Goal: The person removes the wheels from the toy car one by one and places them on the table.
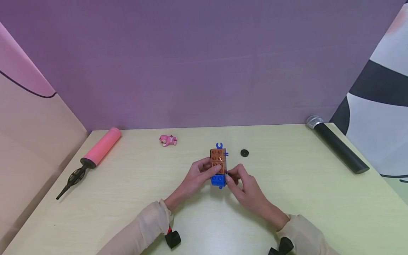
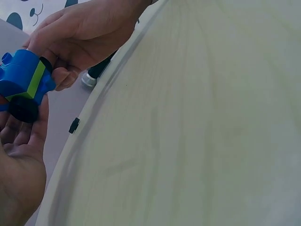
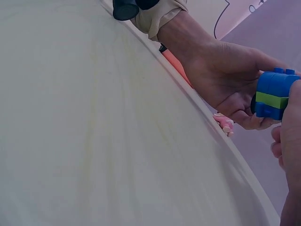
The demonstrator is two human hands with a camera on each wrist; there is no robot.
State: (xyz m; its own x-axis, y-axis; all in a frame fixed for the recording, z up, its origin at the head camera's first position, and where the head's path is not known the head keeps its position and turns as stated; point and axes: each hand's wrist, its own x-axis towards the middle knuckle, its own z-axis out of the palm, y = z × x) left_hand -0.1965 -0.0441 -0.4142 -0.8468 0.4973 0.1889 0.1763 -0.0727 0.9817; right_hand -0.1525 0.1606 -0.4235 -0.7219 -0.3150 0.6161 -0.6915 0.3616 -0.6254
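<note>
A toy car [image 1: 218, 157] of building blocks, orange with a blue end block and a lime-green layer, is held up over the table. My left hand [image 1: 196, 175] grips it from the left, thumb on top. On the car's right side my right hand [image 1: 250, 189] pinches a black wheel [image 2: 45, 64] against the blue end, mostly hidden by the fingers. Another black wheel [image 2: 23, 109] is on the opposite side, by the left palm. Farther up the right side a blue axle stub [image 1: 226, 154] shows bare. A loose black wheel [image 1: 244, 153] lies on the table beyond the right hand.
A small pink toy bear [image 1: 168, 140] lies at the back of the table [image 1: 127, 198]. At the left is a pink hand pump [image 1: 102, 147] with a black nozzle; at the right edge, a black microphone [image 1: 341, 147]. A purple partition [image 1: 204, 71] stands behind.
</note>
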